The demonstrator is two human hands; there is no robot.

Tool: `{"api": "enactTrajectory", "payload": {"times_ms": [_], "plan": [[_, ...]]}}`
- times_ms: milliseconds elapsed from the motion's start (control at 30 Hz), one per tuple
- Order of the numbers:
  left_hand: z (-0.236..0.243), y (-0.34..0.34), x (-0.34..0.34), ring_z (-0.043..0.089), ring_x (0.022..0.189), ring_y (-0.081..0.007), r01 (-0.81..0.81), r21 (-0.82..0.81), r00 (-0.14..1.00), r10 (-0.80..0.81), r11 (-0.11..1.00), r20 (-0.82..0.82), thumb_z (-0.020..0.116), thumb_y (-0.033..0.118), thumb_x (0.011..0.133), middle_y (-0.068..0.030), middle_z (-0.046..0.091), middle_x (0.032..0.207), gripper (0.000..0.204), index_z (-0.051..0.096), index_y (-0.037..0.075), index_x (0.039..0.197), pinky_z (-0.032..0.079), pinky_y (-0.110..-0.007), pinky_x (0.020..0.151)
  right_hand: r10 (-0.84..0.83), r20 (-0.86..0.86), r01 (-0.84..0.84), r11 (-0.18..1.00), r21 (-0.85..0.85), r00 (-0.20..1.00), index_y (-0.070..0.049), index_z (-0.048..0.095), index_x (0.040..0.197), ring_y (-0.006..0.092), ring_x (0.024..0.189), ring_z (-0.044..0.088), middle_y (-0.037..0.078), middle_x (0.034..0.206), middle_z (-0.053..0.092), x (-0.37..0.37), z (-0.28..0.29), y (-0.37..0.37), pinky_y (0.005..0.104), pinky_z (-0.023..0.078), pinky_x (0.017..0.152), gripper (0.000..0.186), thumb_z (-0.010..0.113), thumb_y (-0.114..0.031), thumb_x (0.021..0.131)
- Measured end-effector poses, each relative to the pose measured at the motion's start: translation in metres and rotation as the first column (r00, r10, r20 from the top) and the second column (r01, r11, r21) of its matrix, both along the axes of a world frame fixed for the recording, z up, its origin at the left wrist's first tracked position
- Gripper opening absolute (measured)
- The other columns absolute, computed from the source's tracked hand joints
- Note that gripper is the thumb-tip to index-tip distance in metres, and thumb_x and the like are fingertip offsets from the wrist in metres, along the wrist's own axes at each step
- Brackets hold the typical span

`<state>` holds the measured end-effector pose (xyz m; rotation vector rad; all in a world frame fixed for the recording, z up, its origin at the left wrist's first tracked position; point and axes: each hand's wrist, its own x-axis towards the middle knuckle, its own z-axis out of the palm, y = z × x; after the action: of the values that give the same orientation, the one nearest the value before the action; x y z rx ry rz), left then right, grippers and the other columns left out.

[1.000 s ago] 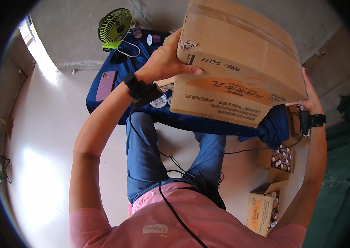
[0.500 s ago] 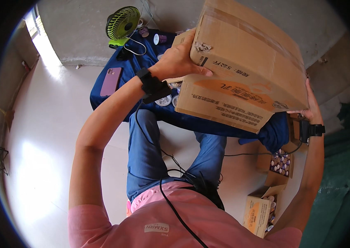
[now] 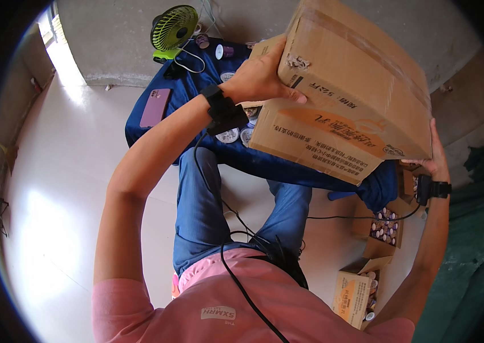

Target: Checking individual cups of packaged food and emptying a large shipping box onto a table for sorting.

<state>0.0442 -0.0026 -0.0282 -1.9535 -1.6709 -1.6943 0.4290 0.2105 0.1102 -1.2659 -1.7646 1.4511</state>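
Both my hands hold up a large brown cardboard box [image 3: 362,63], tilted above the right part of a table draped in blue cloth [image 3: 139,128]. My left hand [image 3: 264,74] grips its left edge, thumb on the printed side, near a torn corner. Against the right edge presses my right hand [image 3: 437,154], its fingers partly hidden. Below hangs another printed cardboard panel [image 3: 316,140]; whether it is a flap or a second box I cannot tell. Several round white-lidded cups [image 3: 227,135] lie beside it, partly covered by the cardboard and my left wrist.
A green and black fan [image 3: 174,28] stands at the table's back left, with a pink phone [image 3: 155,107] nearer. A purple cup [image 3: 224,52] lies on its side. On the floor at right are an open carton of cups [image 3: 384,227] and another carton [image 3: 351,294].
The box has shifted slightly to the right, along with both hands. My left hand keeps its hold at the torn corner, and the right hand sits slightly lower.
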Motion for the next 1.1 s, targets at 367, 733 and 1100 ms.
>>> {"api": "enactTrajectory", "payload": {"times_ms": [367,733,1100], "plan": [[0.001,0.008,-0.002,0.057,0.112,-0.0324,0.005,-0.017,1.0,-0.006,1.0,-0.031,0.086,0.04,0.061,-0.0183,0.057,0.123,0.113,0.017,0.011,0.147,0.044,-0.036,0.097,-0.019,-0.016,0.02,0.999,0.037,1.0,-0.016,0.038,0.139,0.037,0.119,0.047,0.014,0.136,0.045,0.004,0.005,-0.008,0.0655,0.039,0.085,0.091,0.04,-0.082,0.075],[0.002,0.013,-0.003,0.058,0.11,-0.0338,0.028,-0.011,0.999,-0.028,1.0,-0.04,0.085,0.041,0.061,-0.0195,0.059,0.118,0.112,0.018,0.011,0.146,0.045,-0.037,0.095,-0.051,-0.005,0.051,0.999,0.018,0.999,-0.013,0.039,0.138,0.0358,0.117,0.049,0.016,0.133,0.048,0.003,0.003,-0.015,0.0629,0.041,0.083,0.092,0.042,-0.081,0.075],[0.01,0.002,0.002,0.058,0.11,-0.0345,0.013,-0.038,0.999,-0.014,0.999,-0.034,0.086,0.043,0.06,-0.0202,0.059,0.118,0.114,0.018,0.01,0.146,0.045,-0.037,0.095,-0.066,-0.011,0.066,0.998,-0.021,0.998,-0.015,0.041,0.137,0.0359,0.116,0.05,0.014,0.132,0.049,0.009,0.011,-0.015,0.0626,0.04,0.084,0.091,0.044,-0.081,0.074]]}}
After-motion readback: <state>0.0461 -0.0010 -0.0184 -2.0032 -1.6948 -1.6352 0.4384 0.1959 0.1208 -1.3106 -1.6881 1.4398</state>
